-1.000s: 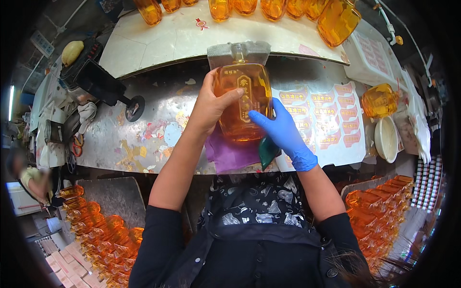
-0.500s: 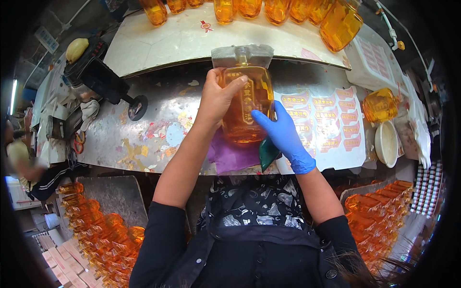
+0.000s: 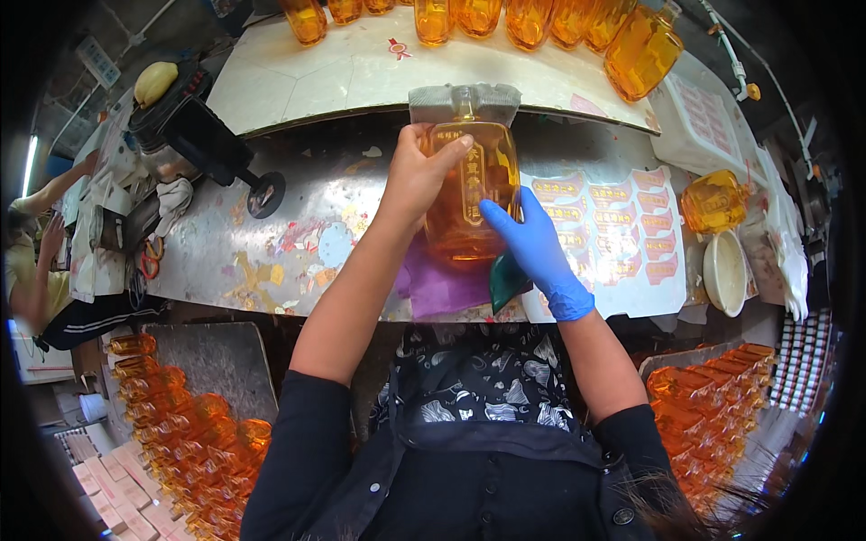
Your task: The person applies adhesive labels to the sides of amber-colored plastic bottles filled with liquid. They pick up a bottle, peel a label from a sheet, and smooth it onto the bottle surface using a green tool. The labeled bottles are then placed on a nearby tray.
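Showing its gold-printed front, a flat amber glass bottle point(image 3: 471, 200) sits over a purple cloth point(image 3: 442, 284) on the bench point(image 3: 212, 243). The bare left hand point(image 3: 422, 171) grips its upper left, thumb across the front; the blue-gloved right hand point(image 3: 530, 236) clasps its lower right. Its long axis runs away from the person, neck farthest.

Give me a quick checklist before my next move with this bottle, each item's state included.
1. Left hand on the amber bottle: ok, thumb across its upper front.
2. Right hand on the bottle, blue glove worn: ok.
3. Gold label on the bottle's front: ok.
4. Label edges pressed flat: cannot tell.
5. Bottle resting on the purple cloth: cannot tell.
6. Label sheets nearby: ok, on the table to the right.
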A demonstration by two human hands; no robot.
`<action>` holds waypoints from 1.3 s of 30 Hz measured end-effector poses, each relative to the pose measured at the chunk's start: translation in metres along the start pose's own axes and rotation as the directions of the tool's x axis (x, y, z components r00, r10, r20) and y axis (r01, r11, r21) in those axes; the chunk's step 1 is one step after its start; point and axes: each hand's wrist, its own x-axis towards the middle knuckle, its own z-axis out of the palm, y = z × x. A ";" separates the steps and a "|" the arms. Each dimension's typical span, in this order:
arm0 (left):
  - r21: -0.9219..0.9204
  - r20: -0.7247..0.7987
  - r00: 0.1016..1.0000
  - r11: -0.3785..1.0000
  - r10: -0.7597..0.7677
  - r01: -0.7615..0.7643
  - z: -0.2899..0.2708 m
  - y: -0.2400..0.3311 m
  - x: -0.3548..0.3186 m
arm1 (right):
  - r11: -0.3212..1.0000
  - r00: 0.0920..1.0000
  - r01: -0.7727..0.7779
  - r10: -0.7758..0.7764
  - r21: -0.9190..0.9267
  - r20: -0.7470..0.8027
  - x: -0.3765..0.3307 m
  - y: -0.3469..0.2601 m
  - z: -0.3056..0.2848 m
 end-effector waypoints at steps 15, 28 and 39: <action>-0.021 0.149 0.988 0.999 -0.043 0.047 -0.005 -0.006 -0.058 | 0.465 0.856 -0.427 0.483 0.775 0.182 -0.018 0.023 -0.058; -0.081 0.176 0.984 0.996 -0.016 0.031 -0.009 -0.011 -0.054 | 0.895 0.999 -0.035 0.028 0.444 0.023 -0.013 -0.035 -0.063; -0.075 0.172 0.985 0.997 -0.013 0.026 -0.009 -0.011 -0.055 | 0.480 0.586 0.795 -0.764 -0.370 0.270 0.107 -0.088 -0.025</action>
